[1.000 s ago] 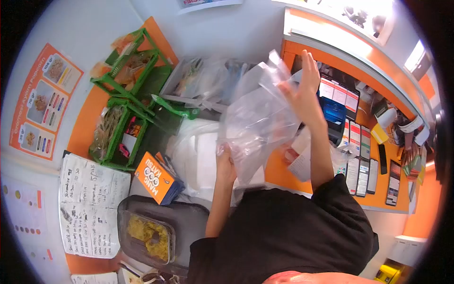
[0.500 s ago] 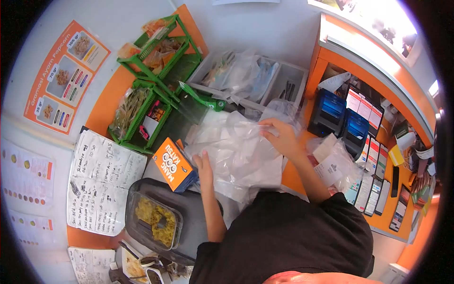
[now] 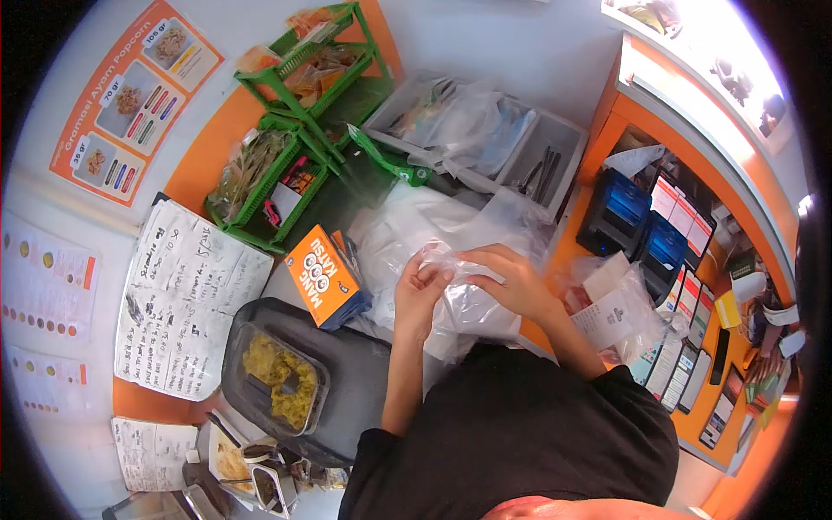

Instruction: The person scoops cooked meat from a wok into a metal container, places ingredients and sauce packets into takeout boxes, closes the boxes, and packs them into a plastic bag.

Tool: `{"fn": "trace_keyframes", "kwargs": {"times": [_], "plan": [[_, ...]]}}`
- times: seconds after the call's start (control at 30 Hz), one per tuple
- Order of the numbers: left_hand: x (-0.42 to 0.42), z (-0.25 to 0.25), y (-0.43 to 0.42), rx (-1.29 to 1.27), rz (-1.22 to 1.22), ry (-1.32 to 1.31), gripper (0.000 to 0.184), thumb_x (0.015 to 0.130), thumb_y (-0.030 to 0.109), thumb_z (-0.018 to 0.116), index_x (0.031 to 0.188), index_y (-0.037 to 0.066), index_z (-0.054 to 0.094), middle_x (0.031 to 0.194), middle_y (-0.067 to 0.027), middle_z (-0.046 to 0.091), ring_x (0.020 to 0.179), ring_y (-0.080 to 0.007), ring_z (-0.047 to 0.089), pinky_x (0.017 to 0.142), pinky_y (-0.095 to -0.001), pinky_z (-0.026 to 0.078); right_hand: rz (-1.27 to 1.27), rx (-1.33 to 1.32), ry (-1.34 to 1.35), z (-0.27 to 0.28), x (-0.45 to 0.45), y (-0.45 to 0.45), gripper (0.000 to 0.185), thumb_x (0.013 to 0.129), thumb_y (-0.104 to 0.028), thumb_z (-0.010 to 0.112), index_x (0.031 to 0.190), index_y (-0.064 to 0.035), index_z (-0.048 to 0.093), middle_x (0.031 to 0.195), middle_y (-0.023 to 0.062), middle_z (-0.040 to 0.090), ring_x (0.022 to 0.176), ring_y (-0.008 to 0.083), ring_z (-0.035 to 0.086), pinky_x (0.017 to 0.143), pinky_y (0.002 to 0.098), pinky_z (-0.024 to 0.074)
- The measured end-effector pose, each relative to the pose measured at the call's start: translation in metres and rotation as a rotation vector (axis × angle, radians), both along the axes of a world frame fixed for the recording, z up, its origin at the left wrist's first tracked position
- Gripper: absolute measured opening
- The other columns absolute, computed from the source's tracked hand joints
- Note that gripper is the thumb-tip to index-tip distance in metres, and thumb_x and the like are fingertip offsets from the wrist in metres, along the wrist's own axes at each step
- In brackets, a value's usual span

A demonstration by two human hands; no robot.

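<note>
Both my hands meet over a heap of clear plastic bags [image 3: 390,227] on the counter. My left hand [image 3: 419,299] has its fingers curled and pinches the edge of a thin plastic bag. From the right, my right hand [image 3: 511,282] grips the same plastic bag [image 3: 464,303] between thumb and fingers, close to the left fingertips. The film is crumpled and see-through, so its outline is hard to make out. Beside my left hand stands a stack of orange and blue boxes [image 3: 322,279] marked "MANG KATSU".
Behind the bags sits a grey divided bin [image 3: 555,182] of packets and utensils, with a green rack [image 3: 286,108] at its left. A dark tray [image 3: 360,381] carries a clear container [image 3: 316,412] of yellow food. Phones [image 3: 728,407] and a packed plastic bag [image 3: 607,316] lie right.
My hands have come together from opposite sides of the bags, and both now pinch the plastic. My left hand has moved right off the area near the boxes. The camera view has shifted slightly.
</note>
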State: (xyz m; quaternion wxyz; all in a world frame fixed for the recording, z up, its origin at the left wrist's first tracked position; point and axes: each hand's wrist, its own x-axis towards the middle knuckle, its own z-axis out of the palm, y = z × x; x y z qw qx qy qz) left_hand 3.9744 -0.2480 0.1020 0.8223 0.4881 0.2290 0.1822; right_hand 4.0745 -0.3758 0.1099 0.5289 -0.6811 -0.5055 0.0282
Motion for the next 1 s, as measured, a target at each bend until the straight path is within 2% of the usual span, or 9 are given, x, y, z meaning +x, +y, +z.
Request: {"fn": "trace_keyframes", "kwargs": {"times": [0.2, 0.3, 0.4, 0.53, 0.63, 0.73, 0.83, 0.9, 1.0], "plan": [[-0.008, -0.035, 0.002, -0.07, -0.008, -0.108, 0.016, 0.076, 0.006, 0.062, 0.088, 0.006, 0.051, 0.082, -0.0013, 0.055, 0.075, -0.0076, 0.051, 0.067, -0.0192, 0.04, -0.142, 0.031, -0.289, 0.016, -0.009, -0.001, 0.031, 0.065, -0.009, 0.069, 0.094, -0.0059, 0.06, 0.098, 0.0083, 0.057, 0.089, 0.026, 0.053, 0.076, 0.0309, 0.043], [-0.009, -0.006, -0.021, -0.133, 0.036, -0.043, 0.016, 0.076, 0.009, 0.063, 0.083, 0.008, 0.049, 0.077, 0.0006, 0.052, 0.069, -0.0076, 0.049, 0.064, -0.0207, 0.039, 0.015, 0.117, -0.194, -0.012, -0.01, 0.001, 0.018, 0.067, -0.007, 0.068, 0.082, -0.0043, 0.058, 0.094, 0.0091, 0.057, 0.083, 0.0238, 0.054, 0.074, 0.0289, 0.0428], [-0.02, -0.011, -0.021, -0.129, 0.087, -0.138, 0.016, 0.075, 0.009, 0.063, 0.078, 0.009, 0.047, 0.072, 0.0012, 0.049, 0.064, -0.0082, 0.046, 0.059, -0.0224, 0.039, -0.004, 0.21, 0.188, -0.027, -0.008, -0.006, 0.012, 0.07, -0.005, 0.065, 0.071, -0.0032, 0.053, 0.086, 0.0076, 0.057, 0.077, 0.0178, 0.053, 0.07, 0.0275, 0.0426], [-0.068, -0.034, 0.025, -0.012, 0.256, -0.25, 0.016, 0.075, 0.006, 0.061, 0.074, 0.007, 0.045, 0.067, -0.0001, 0.045, 0.06, -0.0089, 0.044, 0.053, -0.0238, 0.037, -0.529, 0.575, 0.701, -0.023, 0.035, -0.034, 0.014, 0.07, 0.001, 0.062, 0.082, -0.0057, 0.058, 0.08, 0.0044, 0.059, 0.079, 0.0137, 0.054, 0.072, 0.0255, 0.0413], [-0.08, -0.021, 0.028, 1.045, 0.273, 0.42, 0.012, 0.079, 0.005, 0.055, 0.07, 0.004, 0.047, 0.067, -0.0026, 0.047, 0.06, -0.0092, 0.045, 0.053, -0.0242, 0.037, -0.388, 0.21, 0.504, -0.037, 0.06, -0.049, 0.019, 0.068, 0.003, 0.059, 0.085, -0.0045, 0.057, 0.082, 0.0051, 0.059, 0.08, 0.0173, 0.054, 0.075, 0.0258, 0.0409], [-0.058, -0.004, 0.016, 0.749, 0.409, 0.373, 0.018, 0.084, 0.009, 0.05, 0.067, 0.003, 0.048, 0.067, -0.0032, 0.046, 0.06, -0.0098, 0.043, 0.054, -0.0244, 0.036, -0.515, 0.251, -0.129, 0.016, 0.03, -0.025, 0.021, 0.065, 0.007, 0.053, 0.084, -0.0031, 0.056, 0.083, 0.0069, 0.059, 0.077, 0.0223, 0.055, 0.075, 0.0287, 0.041], [-0.043, -0.027, 0.016, 1.3, 0.427, 0.093, 0.025, 0.087, 0.019, 0.047, 0.068, 0.002, 0.048, 0.067, -0.0028, 0.044, 0.06, -0.0099, 0.04, 0.056, -0.024, 0.035, 0.053, 0.06, -0.11, 0.007, 0.004, -0.028, 0.025, 0.062, 0.009, 0.047, 0.084, -0.0006, 0.055, 0.08, 0.0112, 0.056, 0.082, 0.0204, 0.053, 0.073, 0.0288, 0.0417], [-0.037, -0.002, -0.008, 0.653, 0.228, 0.046, 0.029, 0.088, 0.026, 0.045, 0.073, 0.002, 0.051, 0.068, -0.0026, 0.045, 0.063, -0.0096, 0.042, 0.058, -0.0236, 0.036, 0.181, -0.23, 0.049, -0.008, -0.013, -0.009, 0.022, 0.065, 0.007, 0.045, 0.082, -0.0009, 0.056, 0.08, 0.0135, 0.055, 0.082, 0.0197, 0.054, 0.072, 0.0284, 0.0422], [-0.054, 0.01, -0.027, 0.41, -0.097, -0.015, 0.032, 0.088, 0.032, 0.045, 0.083, 0.002, 0.055, 0.071, -0.0025, 0.051, 0.066, -0.0085, 0.045, 0.058, -0.0222, 0.036, -0.016, -0.596, 0.223, -0.047, -0.009, 0.017, 0.018, 0.07, 0.001, 0.047, 0.087, -0.0036, 0.05, 0.084, 0.0135, 0.054, 0.083, 0.0193, 0.053, 0.071, 0.0285, 0.043]]}}
